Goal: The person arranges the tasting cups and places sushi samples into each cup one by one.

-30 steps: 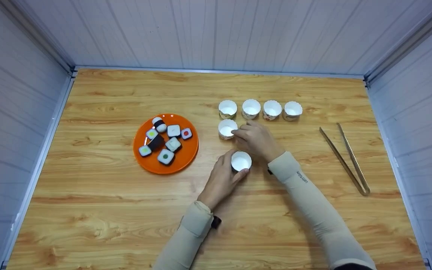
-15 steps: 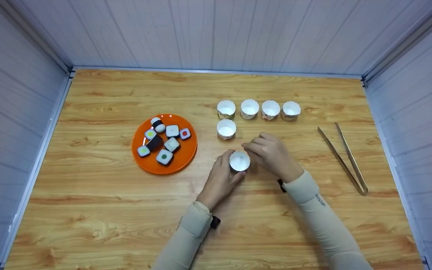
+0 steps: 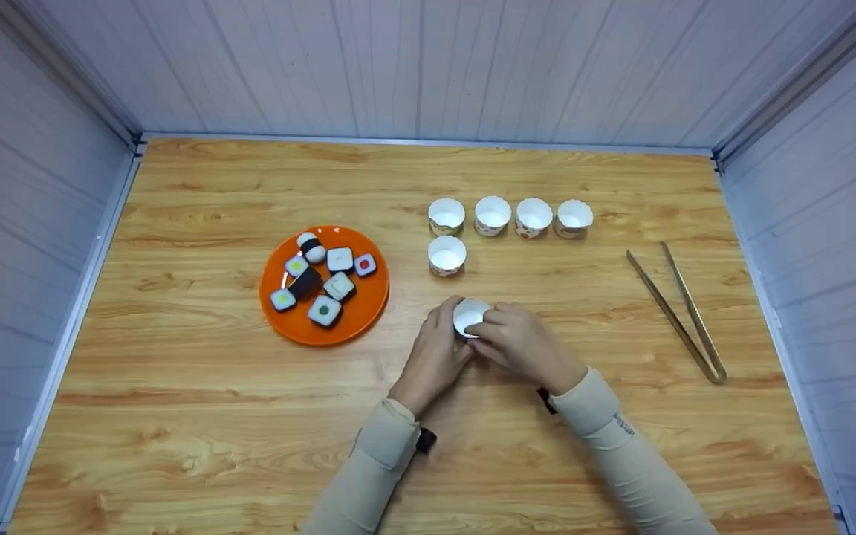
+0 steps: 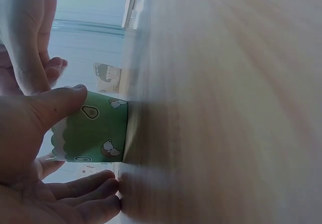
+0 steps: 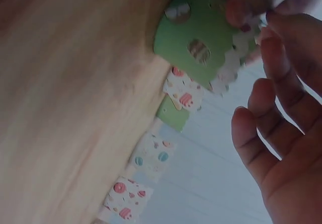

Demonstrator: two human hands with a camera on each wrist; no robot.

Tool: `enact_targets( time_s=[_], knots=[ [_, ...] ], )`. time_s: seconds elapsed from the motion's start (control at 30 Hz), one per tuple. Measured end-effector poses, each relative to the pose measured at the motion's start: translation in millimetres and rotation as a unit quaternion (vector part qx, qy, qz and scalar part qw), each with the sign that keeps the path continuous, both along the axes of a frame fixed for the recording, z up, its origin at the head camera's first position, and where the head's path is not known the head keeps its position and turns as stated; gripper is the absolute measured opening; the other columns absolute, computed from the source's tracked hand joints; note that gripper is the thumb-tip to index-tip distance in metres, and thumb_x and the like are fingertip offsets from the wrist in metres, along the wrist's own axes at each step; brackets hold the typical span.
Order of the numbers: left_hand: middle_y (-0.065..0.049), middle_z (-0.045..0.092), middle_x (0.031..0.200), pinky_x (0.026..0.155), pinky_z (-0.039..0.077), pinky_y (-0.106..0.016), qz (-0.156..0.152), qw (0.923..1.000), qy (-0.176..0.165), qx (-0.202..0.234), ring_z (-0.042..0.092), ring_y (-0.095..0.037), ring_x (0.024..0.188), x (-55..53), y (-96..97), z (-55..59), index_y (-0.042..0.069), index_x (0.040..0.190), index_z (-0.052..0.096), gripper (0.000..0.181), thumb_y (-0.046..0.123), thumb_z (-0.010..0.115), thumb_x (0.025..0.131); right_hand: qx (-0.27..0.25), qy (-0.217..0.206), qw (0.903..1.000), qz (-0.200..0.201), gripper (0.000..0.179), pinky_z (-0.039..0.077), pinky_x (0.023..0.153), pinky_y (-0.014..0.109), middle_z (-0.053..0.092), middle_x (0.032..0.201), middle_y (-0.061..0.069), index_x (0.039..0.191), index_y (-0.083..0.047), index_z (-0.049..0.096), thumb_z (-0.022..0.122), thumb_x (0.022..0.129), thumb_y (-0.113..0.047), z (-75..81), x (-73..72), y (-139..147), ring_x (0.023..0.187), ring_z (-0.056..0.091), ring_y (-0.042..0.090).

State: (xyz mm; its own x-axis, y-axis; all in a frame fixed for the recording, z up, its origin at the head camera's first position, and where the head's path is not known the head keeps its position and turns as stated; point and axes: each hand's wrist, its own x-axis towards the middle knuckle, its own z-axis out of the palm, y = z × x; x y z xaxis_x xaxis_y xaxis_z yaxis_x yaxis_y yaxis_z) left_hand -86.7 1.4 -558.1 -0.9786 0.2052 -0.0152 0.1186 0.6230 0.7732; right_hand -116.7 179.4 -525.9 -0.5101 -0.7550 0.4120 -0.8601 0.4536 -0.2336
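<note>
A green paper baking cup point(image 4: 103, 128) with avocado prints and a scalloped rim stands upright on the table; its white inside point(image 3: 469, 313) shows in the head view. My left hand point(image 3: 430, 364) holds it round the side, the thumb on the near face in the left wrist view. At the rim, my right hand point(image 3: 526, 343) pinches the near right edge, one fingertip inside the cup and the thumb outside. The other fingers of the right hand point(image 5: 287, 118) are loosely bent in the right wrist view. Whether more cups are nested in this one cannot be seen.
Beyond the hands, several white-lined paper cups point(image 3: 493, 215) stand in a row, with one cup point(image 3: 446, 256) in front of the leftmost. An orange plate point(image 3: 357, 323) with several sushi pieces point(image 3: 325, 310) lies left. Metal tongs point(image 3: 684, 319) lie right. Pale panels wall the wooden table.
My right hand has drawn back from the cup in front of the row and come down to the rim of the green paper cup. My left hand has kept its place.
</note>
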Motion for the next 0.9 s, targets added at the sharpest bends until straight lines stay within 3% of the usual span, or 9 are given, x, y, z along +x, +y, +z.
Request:
enact_targets(
  time_s=[0.2, 0.47, 0.9],
  knots=[
    [-0.021, 0.049, 0.139, 0.106, 0.042, -0.044, 0.006, 1.0, 0.005, 0.005, 0.049, -0.033, 0.126, 0.9, -0.3, -0.7, 0.01, 0.147, 0.038, 0.07, 0.005, 0.075, 0.087, 0.013, -0.001, 0.9998, -0.018, 0.007, 0.05, 0.064, 0.039, 0.067, 0.087, 0.002, 0.092, -0.009, 0.073, 0.077, 0.087, -0.01, -4.1, 3.2, -6.6, 0.077, 0.06, 0.023],
    [-0.021, 0.051, 0.134, 0.105, 0.043, -0.044, 0.003, 0.9999, 0.012, 0.003, 0.051, -0.033, 0.123, 0.9, 0.1, -0.8, 0.008, 0.145, 0.04, 0.065, 0.006, 0.073, 0.089, 0.016, 0.037, 0.9986, -0.035, 0.008, 0.047, 0.061, 0.039, 0.064, 0.085, 0.006, 0.088, -0.005, 0.067, 0.073, 0.084, -0.009, -9.5, 4.5, -11.1, 0.071, 0.057, 0.026],
    [-0.02, 0.051, 0.135, 0.105, 0.043, -0.042, -0.001, 0.9999, 0.014, 0.004, 0.05, -0.031, 0.124, 0.3, -1.7, 0.4, 0.011, 0.145, 0.041, 0.063, 0.012, 0.074, 0.09, -0.019, 0.006, 0.9991, -0.038, 0.005, 0.048, 0.06, 0.037, 0.066, 0.083, 0.003, 0.086, -0.007, 0.068, 0.073, 0.086, -0.008, -3.3, 5.0, -4.5, 0.072, 0.058, 0.022]
  ],
)
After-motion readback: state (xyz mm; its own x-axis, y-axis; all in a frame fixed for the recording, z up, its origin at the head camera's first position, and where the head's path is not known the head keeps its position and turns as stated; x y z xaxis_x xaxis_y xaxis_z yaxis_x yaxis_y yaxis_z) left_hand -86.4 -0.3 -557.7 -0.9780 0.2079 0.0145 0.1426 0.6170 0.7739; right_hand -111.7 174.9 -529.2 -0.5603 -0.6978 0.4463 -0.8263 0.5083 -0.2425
